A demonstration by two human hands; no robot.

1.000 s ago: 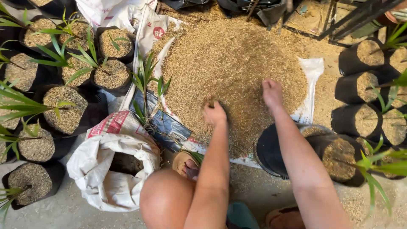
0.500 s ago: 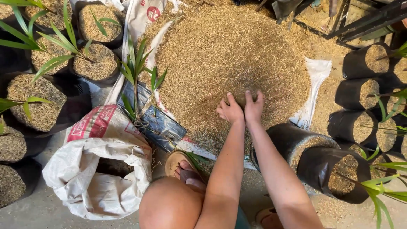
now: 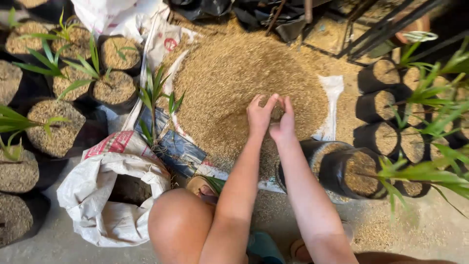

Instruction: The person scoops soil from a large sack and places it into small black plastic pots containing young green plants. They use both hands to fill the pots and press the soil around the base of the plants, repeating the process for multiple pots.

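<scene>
Rice husk (image 3: 234,83) lies in a broad golden heap on white sacking (image 3: 333,88) spread over the floor, and you hold a scoop of it above the near side of that heap. Your left hand (image 3: 259,117) and right hand (image 3: 284,128) are cupped together, side by side and touching, fingers curled and pressed close around the husk between them. As I judge it, the filling is well along but not finished: one black grow bag (image 3: 337,171) stands just beside your right forearm, husk showing in its mouth, and I can't tell whether it is full to the rim. On the left you have about eight filled bags (image 3: 56,128), several with green palm seedlings (image 3: 68,68); some are cut by the frame edge. On the right I count about five more filled bags (image 3: 386,73), partly hidden by leaves. One bare-rooted seedling (image 3: 155,102) lies on the sacking left of the heap. One open white sack (image 3: 105,200) sits by your knee.
</scene>
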